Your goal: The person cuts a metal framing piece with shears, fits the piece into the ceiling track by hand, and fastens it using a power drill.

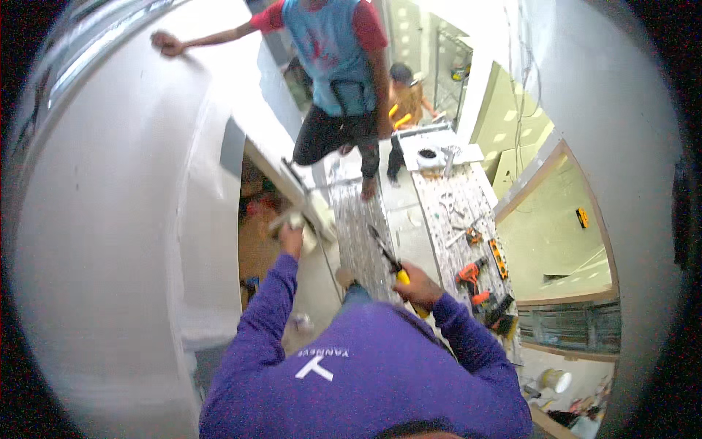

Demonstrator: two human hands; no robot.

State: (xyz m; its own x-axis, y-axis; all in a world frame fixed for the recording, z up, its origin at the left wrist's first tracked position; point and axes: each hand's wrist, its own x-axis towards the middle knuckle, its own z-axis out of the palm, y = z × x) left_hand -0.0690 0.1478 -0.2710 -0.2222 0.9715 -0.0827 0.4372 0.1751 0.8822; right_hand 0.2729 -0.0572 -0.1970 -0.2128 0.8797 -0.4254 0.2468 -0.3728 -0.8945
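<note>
My left hand (290,239) is at the wall opening on the left, its fingers closed around something pale that I cannot make out clearly. Beside it runs the opening's light frame (316,212). Over the walking plank, my right hand (422,287) grips a yellow-handled tool (401,275) with a long, narrow dark head. That head points away from me and to the left. Blur hides whether it is a cutter or a saw.
A speckled plank (362,249) runs ahead, where a person in a blue top (329,66) stands with one arm against the left wall (124,219). A tool-strewn board (446,212) on the right holds an orange drill (470,274). Another person (406,95) is farther back.
</note>
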